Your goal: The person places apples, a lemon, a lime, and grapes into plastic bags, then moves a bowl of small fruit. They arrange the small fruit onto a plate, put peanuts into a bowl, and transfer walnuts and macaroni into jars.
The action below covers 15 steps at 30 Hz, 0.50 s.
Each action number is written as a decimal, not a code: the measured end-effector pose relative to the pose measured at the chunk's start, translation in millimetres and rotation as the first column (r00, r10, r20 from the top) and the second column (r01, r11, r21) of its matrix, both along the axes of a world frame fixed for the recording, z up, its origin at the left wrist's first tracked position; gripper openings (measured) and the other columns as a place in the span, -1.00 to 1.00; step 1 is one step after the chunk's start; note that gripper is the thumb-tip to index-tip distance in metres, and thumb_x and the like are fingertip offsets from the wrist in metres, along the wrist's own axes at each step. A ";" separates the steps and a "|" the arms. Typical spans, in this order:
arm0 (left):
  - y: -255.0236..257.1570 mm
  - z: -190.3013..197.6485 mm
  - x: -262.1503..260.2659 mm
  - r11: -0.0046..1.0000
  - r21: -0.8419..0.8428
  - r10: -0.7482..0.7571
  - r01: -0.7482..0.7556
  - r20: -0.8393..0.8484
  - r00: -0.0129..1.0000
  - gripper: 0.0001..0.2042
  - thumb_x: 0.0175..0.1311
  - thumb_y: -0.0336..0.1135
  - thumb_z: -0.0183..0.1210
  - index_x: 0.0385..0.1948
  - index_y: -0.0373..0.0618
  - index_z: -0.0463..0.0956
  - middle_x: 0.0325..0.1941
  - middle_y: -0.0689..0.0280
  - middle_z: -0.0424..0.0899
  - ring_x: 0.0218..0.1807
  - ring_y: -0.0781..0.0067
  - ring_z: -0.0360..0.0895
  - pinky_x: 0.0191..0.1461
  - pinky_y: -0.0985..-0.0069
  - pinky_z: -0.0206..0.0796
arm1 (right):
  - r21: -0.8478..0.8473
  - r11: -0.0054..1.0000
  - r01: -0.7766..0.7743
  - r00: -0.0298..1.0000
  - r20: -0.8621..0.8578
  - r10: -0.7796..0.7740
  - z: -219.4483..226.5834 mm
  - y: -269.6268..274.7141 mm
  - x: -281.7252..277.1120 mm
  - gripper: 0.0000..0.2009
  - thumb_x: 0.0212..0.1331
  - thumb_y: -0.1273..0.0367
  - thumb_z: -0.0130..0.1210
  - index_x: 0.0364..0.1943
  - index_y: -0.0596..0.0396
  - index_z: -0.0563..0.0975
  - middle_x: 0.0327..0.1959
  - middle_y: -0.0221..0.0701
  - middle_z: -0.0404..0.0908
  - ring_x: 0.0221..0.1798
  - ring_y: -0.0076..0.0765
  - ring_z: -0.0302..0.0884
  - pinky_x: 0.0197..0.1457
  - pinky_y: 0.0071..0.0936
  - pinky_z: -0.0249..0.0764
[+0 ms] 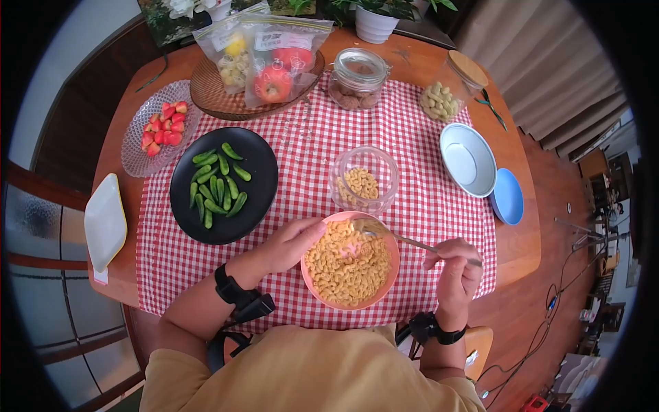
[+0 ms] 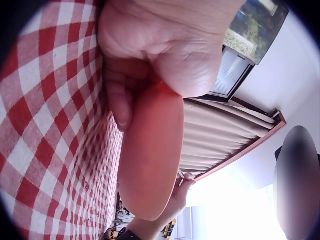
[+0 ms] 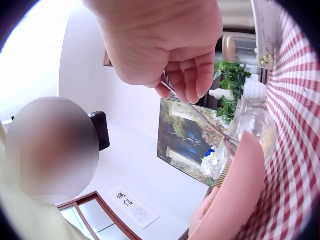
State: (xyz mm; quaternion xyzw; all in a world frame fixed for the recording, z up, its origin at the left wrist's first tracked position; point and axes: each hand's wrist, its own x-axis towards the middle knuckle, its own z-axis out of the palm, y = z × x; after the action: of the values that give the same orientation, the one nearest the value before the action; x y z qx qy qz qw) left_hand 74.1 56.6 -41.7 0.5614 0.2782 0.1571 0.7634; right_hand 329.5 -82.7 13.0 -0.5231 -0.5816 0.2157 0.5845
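Your left grip (image 1: pixel 292 246) is closed on the pink bowl (image 1: pixel 396 266), the thumb up at the rim on your left while, as the left wrist view shows, fingers curl around the outside, between the wall and the checkered cloth (image 1: pixel 309 154). Your right grip (image 1: pixel 454 271) is closed too, its thumb and bent fingers pinching the spoon (image 1: pixel 415 242) near the end of its handle, with the tip of the handle poking out past the fingers. The spoon slants down to your left, and its head is inside the far side of the pink bowl; how much it carries you cannot tell. The pink bowl sits close in front of you at the near part of the cloth, holding a broad layer of curved pasta (image 1: pixel 350 278) with a patch of pink bottom showing through near the spoon. Just beyond it stands the clear glass bowl (image 1: pixel 394 180), with a smaller heap of pasta inside. To the left of the glass bowl lies the black plate (image 1: pixel 255 154) with small green cucumbers (image 1: pixel 223 182). Over on the right side of the tabletop (image 1: pixel 516 257) you have the whitish bowl (image 1: pixel 469 160), and just beside it the blue bowl (image 1: pixel 509 198).
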 end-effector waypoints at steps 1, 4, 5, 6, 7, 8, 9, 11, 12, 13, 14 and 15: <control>0.2 -0.7 0.2 1.000 -0.004 0.003 -0.003 0.013 1.000 -0.57 0.51 -0.07 -0.22 -0.01 -0.30 0.44 -0.16 0.30 0.62 -0.14 0.61 0.53 -0.04 0.58 0.37 | 0.000 1.000 0.001 1.000 0.000 -0.001 -7.2 2.0 -0.1 -0.72 0.44 0.26 -0.19 -0.27 0.19 0.44 -0.40 -0.25 0.57 -0.45 -0.45 0.52 -0.36 -0.52 0.48; 0.4 0.9 -0.1 1.000 0.005 0.006 -0.006 0.007 1.000 -0.57 0.51 -0.07 -0.22 -0.01 -0.30 0.44 -0.15 0.30 0.62 -0.14 0.62 0.53 -0.04 0.58 0.37 | -0.154 0.986 -0.061 0.824 -0.565 -0.037 -33.7 10.6 -2.6 -0.74 0.46 0.23 -0.23 -0.22 0.12 0.41 -0.41 -0.28 0.58 -0.47 -0.50 0.50 -0.40 -0.60 0.45; 0.4 1.5 -0.3 1.000 0.017 0.004 -0.004 -0.012 1.000 -0.57 0.51 -0.07 -0.22 -0.01 -0.30 0.44 -0.15 0.31 0.61 -0.13 0.62 0.52 -0.03 0.59 0.37 | -0.152 0.986 -0.063 0.824 -0.565 -0.035 -37.8 12.0 -4.2 -0.74 0.46 0.23 -0.23 -0.22 0.12 0.41 -0.41 -0.28 0.58 -0.47 -0.50 0.50 -0.40 -0.60 0.45; 0.8 0.8 -0.5 1.000 0.018 0.006 -0.006 -0.012 1.000 -0.57 0.51 -0.07 -0.22 -0.01 -0.30 0.44 -0.15 0.31 0.61 -0.13 0.62 0.52 -0.03 0.59 0.37 | -0.202 0.976 -0.082 0.753 -0.654 -0.072 -40.9 13.0 -5.8 -0.74 0.46 0.22 -0.23 -0.23 0.10 0.41 -0.42 -0.30 0.58 -0.48 -0.51 0.49 -0.42 -0.62 0.43; 1.1 -0.6 -0.6 1.000 0.028 -0.003 0.003 -0.010 1.000 -0.57 0.51 -0.07 -0.22 -0.01 -0.30 0.44 -0.15 0.31 0.61 -0.12 0.62 0.52 -0.03 0.59 0.37 | -0.250 0.962 -0.107 0.672 -0.732 -0.115 -42.2 13.6 -7.4 -0.73 0.46 0.20 -0.23 -0.23 0.07 0.41 -0.42 -0.32 0.58 -0.49 -0.53 0.48 -0.43 -0.64 0.41; 1.1 -1.4 -0.6 0.999 0.037 -0.013 0.014 -0.008 1.000 -0.57 0.51 -0.07 -0.22 -0.01 -0.30 0.44 -0.14 0.30 0.61 -0.12 0.62 0.52 -0.03 0.59 0.36 | -0.269 0.959 -0.092 0.666 -0.732 -0.142 -41.3 14.7 -8.8 -0.73 0.46 0.18 -0.22 -0.26 0.04 0.41 -0.46 -0.35 0.58 -0.51 -0.55 0.47 -0.46 -0.65 0.39; 0.5 -0.7 -0.4 0.999 0.036 -0.014 0.015 -0.009 1.000 -0.57 0.51 -0.07 -0.22 -0.01 -0.30 0.44 -0.14 0.30 0.61 -0.12 0.62 0.52 -0.03 0.59 0.36 | -0.270 0.959 -0.091 0.666 -0.732 -0.143 -40.6 15.4 -8.3 -0.73 0.46 0.18 -0.22 -0.26 0.04 0.41 -0.46 -0.35 0.58 -0.51 -0.55 0.47 -0.46 -0.65 0.39; -0.9 1.6 0.5 1.000 -0.002 0.010 -0.010 0.012 1.000 -0.57 0.51 -0.07 -0.22 0.00 -0.30 0.45 -0.13 0.30 0.61 -0.11 0.62 0.52 -0.02 0.58 0.36 | -0.274 0.962 -0.020 0.644 -0.740 -0.197 -39.2 16.0 -6.1 -0.72 0.46 0.18 -0.23 -0.27 0.04 0.41 -0.51 -0.36 0.57 -0.55 -0.54 0.45 -0.49 -0.65 0.39; -0.5 1.4 0.3 1.000 -0.002 0.010 -0.010 0.012 1.000 -0.57 0.51 -0.07 -0.22 0.00 -0.30 0.45 -0.13 0.30 0.61 -0.11 0.62 0.52 -0.02 0.58 0.36 | -0.274 0.962 -0.019 0.644 -0.739 -0.198 -38.2 16.2 -5.0 -0.72 0.46 0.18 -0.23 -0.27 0.04 0.41 -0.51 -0.36 0.57 -0.55 -0.54 0.45 -0.49 -0.65 0.39; 0.3 1.1 -0.4 1.000 0.021 0.002 -0.002 0.004 1.000 -0.56 0.51 -0.07 -0.22 0.00 -0.30 0.44 -0.13 0.30 0.61 -0.10 0.61 0.52 -0.02 0.58 0.35 | -0.261 0.965 -0.013 0.633 -0.749 -0.194 -37.1 16.5 -3.7 -0.72 0.46 0.19 -0.23 -0.28 0.04 0.42 -0.52 -0.37 0.56 -0.57 -0.54 0.45 -0.52 -0.65 0.38; 0.8 0.8 -0.8 0.999 0.044 -0.006 0.006 -0.004 1.000 -0.56 0.51 -0.06 -0.22 0.01 -0.30 0.44 -0.12 0.29 0.61 -0.10 0.60 0.52 -0.01 0.58 0.35 | -0.248 0.969 -0.006 0.622 -0.759 -0.190 -35.8 16.9 -2.5 -0.72 0.46 0.19 -0.23 -0.28 0.04 0.42 -0.54 -0.37 0.56 -0.59 -0.54 0.44 -0.54 -0.65 0.37; 0.9 0.4 -0.7 0.999 0.044 -0.005 0.005 -0.003 1.000 -0.56 0.51 -0.06 -0.22 0.01 -0.30 0.44 -0.12 0.29 0.61 -0.10 0.60 0.52 -0.01 0.58 0.35 | -0.248 0.969 -0.007 0.623 -0.759 -0.189 -34.1 17.2 -1.5 -0.72 0.46 0.19 -0.23 -0.28 0.04 0.42 -0.54 -0.37 0.56 -0.59 -0.54 0.44 -0.54 -0.65 0.37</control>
State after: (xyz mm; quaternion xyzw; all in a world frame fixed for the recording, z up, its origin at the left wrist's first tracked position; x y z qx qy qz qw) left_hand 73.4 57.5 -41.3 0.5790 0.2745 0.1606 0.7507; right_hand 328.0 -65.5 -21.1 -0.4708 -0.2165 0.4548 0.7243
